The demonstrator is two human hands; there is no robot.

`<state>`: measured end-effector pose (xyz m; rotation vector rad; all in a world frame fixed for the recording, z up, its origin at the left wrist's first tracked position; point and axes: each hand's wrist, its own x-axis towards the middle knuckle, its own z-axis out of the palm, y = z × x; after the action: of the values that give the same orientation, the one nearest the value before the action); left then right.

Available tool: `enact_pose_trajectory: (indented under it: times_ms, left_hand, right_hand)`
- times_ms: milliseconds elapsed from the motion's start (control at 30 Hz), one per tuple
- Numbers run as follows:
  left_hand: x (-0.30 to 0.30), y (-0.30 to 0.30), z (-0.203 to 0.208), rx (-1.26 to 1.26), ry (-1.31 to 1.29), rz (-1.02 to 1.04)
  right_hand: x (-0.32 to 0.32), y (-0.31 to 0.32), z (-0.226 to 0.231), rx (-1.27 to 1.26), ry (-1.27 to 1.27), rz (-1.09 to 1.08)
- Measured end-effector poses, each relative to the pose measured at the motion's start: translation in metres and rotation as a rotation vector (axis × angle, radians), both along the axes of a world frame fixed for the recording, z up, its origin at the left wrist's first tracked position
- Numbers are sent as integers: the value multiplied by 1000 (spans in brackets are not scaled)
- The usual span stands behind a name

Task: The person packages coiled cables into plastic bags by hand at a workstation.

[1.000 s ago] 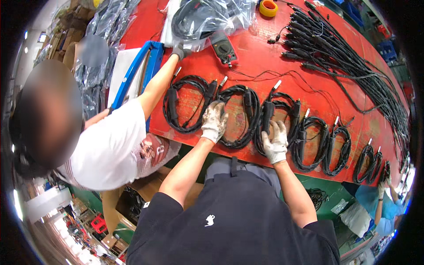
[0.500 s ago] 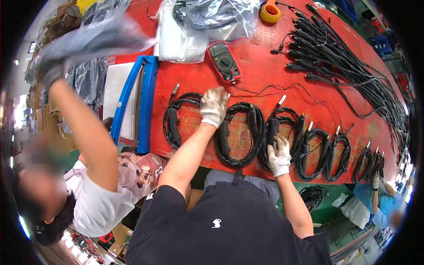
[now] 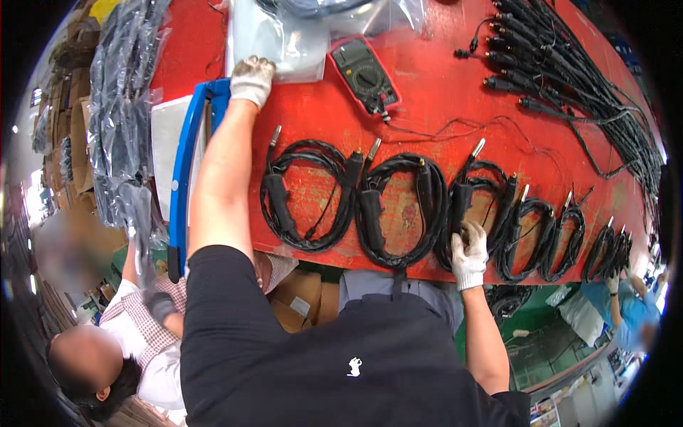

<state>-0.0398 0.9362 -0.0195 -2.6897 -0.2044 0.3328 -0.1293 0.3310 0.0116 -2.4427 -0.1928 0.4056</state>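
My left hand (image 3: pixel 253 80), in a smudged white glove, reaches to the near left edge of the clear plastic bags (image 3: pixel 297 57). Its fingers are curled down, and what lies under them is hidden. My right hand (image 3: pixel 469 256), gloved too, rests on the near side of a coiled black welding torch (image 3: pixel 461 206), thumb and fingers apart. To its left lie two more coiled torches, the nearer one (image 3: pixel 370 217) and the far left one (image 3: pixel 281 206), each with a black handle and silver tip. Further coils (image 3: pixel 523 242) continue the row rightward.
A red-rimmed multimeter (image 3: pixel 364 77) lies beyond the coils, its thin leads trailing right. A blue frame-like tool (image 3: pixel 182 178) stands at the table's left. Black cables (image 3: pixel 569 78) are heaped at the far right. One co-worker (image 3: pixel 153 341) is at left, another (image 3: pixel 617 313) at right.
My left hand has gone from the far left coil to the plastic bags. My right hand stays on its coil. The left co-worker's raised arm and bag have come down.
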Motion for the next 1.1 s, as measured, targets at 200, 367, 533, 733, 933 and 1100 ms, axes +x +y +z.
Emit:
enact_pose_trajectory:
  times_ms: [200, 367, 533, 733, 933, 1100]
  left_hand:
    - [7, 26, -5, -221, -40, -45]
    - [18, 27, 18, -520, -15, 144]
    - [18, 22, 53, -761, 63, 275]
    - [24, 14, 78, -854, 160, 171]
    - [-6, 9, 103, -938, -148, 58]
    - [-38, -8, 111, -1082, -240, 122]
  right_hand:
    - [3, 17, 5, -17, 71, 20]
    - [10, 22, 3, 26, 2, 74]
    - [14, 23, 6, 25, 4, 70]
    - [7, 13, 16, -10, -68, 54]
    - [18, 32, 39, 79, 119, 161]
    - [35, 47, 68, 209, 61, 211]
